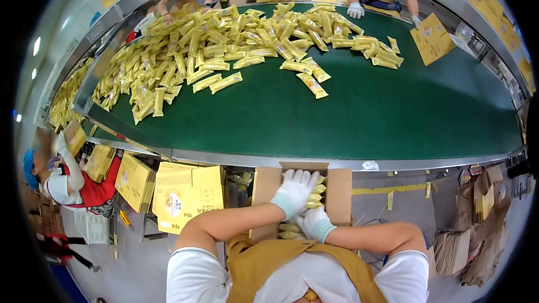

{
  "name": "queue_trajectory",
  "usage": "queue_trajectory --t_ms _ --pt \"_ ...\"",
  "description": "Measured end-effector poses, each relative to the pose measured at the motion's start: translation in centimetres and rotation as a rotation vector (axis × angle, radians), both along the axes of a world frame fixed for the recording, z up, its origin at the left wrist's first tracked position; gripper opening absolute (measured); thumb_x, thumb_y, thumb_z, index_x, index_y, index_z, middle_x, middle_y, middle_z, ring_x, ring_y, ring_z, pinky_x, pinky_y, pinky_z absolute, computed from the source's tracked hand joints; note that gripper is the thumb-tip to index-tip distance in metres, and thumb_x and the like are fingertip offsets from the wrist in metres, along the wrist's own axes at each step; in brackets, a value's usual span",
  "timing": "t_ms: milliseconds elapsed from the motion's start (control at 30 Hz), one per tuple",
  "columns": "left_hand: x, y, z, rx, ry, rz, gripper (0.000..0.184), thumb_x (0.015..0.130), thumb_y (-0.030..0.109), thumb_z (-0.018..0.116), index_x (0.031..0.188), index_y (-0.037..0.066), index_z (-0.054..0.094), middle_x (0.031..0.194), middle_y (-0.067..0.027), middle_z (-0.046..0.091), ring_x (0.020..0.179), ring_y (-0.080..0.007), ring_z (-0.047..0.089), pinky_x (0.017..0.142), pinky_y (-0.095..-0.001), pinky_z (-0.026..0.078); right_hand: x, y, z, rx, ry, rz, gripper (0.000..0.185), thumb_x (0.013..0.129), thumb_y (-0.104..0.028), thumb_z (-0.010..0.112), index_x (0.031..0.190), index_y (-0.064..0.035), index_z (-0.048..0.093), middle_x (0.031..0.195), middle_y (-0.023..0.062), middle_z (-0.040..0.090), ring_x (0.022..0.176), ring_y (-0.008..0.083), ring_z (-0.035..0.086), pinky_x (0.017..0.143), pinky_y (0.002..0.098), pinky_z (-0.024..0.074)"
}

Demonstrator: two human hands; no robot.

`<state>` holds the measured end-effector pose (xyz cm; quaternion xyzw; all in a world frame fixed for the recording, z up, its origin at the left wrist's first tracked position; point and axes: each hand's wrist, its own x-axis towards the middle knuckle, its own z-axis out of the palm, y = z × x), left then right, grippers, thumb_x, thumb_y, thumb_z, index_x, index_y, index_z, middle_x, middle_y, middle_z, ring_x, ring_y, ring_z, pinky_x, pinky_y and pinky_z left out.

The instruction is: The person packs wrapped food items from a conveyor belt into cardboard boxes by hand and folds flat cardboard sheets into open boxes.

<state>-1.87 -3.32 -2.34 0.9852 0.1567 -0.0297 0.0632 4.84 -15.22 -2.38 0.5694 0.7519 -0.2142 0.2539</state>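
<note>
Below the belt's near edge stands an open cardboard box [339, 193], its brown flaps spread outward. Yellow packets [318, 189] lie in a row along its right side, and more packets [289, 228] show at the near end. My left hand [295, 192], in a white glove, rests at the far part of the box with fingers stretched out beside the packets. My gloved right hand [315, 224] reaches into the near right part, touching packets; its fingers are partly hidden but look extended rather than wrapped round anything.
A green conveyor belt [314, 129] carries a large heap of yellow packets [224, 39]. Folded yellow cartons [188, 196] are stacked at my left. Flattened brown cardboard [452, 252] lies at the right. Co-workers stand across the belt; another person [76, 177] holds a carton at the left.
</note>
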Motion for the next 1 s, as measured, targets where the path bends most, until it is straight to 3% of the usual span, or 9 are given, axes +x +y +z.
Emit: queue_trajectory --t_ms 167,267,333,433,500,600,667,767,1000 --pt "1.3 1.7 0.6 -0.17 0.343 -0.13 0.084 0.08 0.033 0.067 0.147 -0.006 0.037 0.134 -0.0241 0.051 0.129 -0.0372 0.047 0.107 -0.0477 0.036 0.2 0.9 -4.0 0.086 0.08 0.027 0.052 0.095 -0.045 0.054 0.137 -0.0151 0.06 0.1 0.0139 0.074 0.088 0.0273 0.071 0.073 0.0429 0.0534" --pt "-0.2 4.8 1.0 -0.291 0.423 -0.386 0.082 0.085 0.04 0.066 0.146 -0.007 0.039 0.145 -0.0297 0.043 0.141 -0.0428 0.036 0.114 -0.0527 0.033 5.1 3.8 4.1 -0.158 0.401 0.042 0.046 0.099 -0.043 0.053 0.133 -0.0144 0.064 0.102 0.0139 0.074 0.09 0.0257 0.071 0.078 0.0429 0.0545" --pt "-0.8 10.0 8.8 -0.825 0.551 -0.451 0.074 0.095 0.041 0.063 0.148 -0.006 0.04 0.156 -0.0268 0.037 0.145 -0.0343 0.038 0.118 -0.0405 0.034 10.0 5.7 8.6 -0.338 0.812 -0.067 0.043 0.1 -0.041 0.055 0.13 -0.0109 0.066 0.103 0.0138 0.075 0.091 0.0232 0.071 0.081 0.0412 0.0549" --pt "-5.1 20.1 11.2 -1.344 0.158 -0.239 0.044 0.102 0.027 0.059 0.136 -0.002 0.059 0.139 -0.0152 0.061 0.127 -0.0255 0.058 0.111 -0.0348 0.042 18.1 7.8 10.8 -0.305 1.263 -0.584 0.039 0.1 -0.033 0.062 0.121 -0.0019 0.069 0.101 0.013 0.074 0.094 0.017 0.069 0.087 0.0346 0.054" --pt "-7.0 26.6 9.6 -1.31 -0.199 0.12 0.04 0.102 0.026 0.059 0.132 -0.001 0.062 0.133 -0.013 0.065 0.123 -0.0223 0.06 0.109 -0.0325 0.045 22.1 11.5 9.6 0.084 1.358 -0.719 0.04 0.099 -0.032 0.061 0.12 0.0014 0.067 0.097 0.0084 0.071 0.087 0.0137 0.068 0.086 0.0317 0.0542" --pt "-8.4 36.9 2.5 -0.355 -0.435 0.64 0.07 0.089 0.047 0.07 0.14 0.003 0.055 0.142 -0.0185 0.058 0.133 -0.0347 0.053 0.112 -0.0387 0.041 24.3 20.0 4.0 0.557 1.037 -0.809 0.05 0.094 -0.037 0.066 0.131 -0.0034 0.061 0.115 0.0133 0.067 0.101 0.0205 0.066 0.094 0.0351 0.0514" --pt "-8.7 41.1 1.0 -0.047 -0.274 0.835 0.081 0.085 0.061 0.067 0.15 0.019 0.046 0.153 -0.0137 0.047 0.142 -0.0304 0.043 0.115 -0.0477 0.036 25.5 25.5 1.4 0.708 0.659 -0.716 0.066 0.087 -0.045 0.07 0.142 -0.0128 0.052 0.138 0.0167 0.054 0.122 0.0299 0.056 0.104 0.0421 0.0448" --pt "-7.7 44.8 -0.7 -0.01 -0.076 1.078 0.084 0.08 0.074 0.063 0.153 0.039 0.04 0.162 -0.0101 0.034 0.153 -0.0334 0.02 0.116 -0.0672 0.021 25.1 33.3 0.6 0.653 0.142 -0.71 0.089 0.077 -0.055 0.075 0.154 -0.031 0.036 0.16 0.0119 0.033 0.144 0.0419 0.033 0.114 0.0576 0.0319" --pt "-4.0 44.9 -3.1 0.065 0.018 1.04 0.074 0.082 0.08 0.051 0.148 0.046 0.046 0.155 -0.0152 0.041 0.147 -0.0433 0.026 0.115 -0.0617 0.025 23.6 37.9 -3.6 0.63 0.032 -0.627 0.084 0.083 -0.055 0.071 0.155 -0.0329 0.033 0.156 0.0066 0.041 0.147 0.0465 0.026 0.108 0.0669 0.0312"
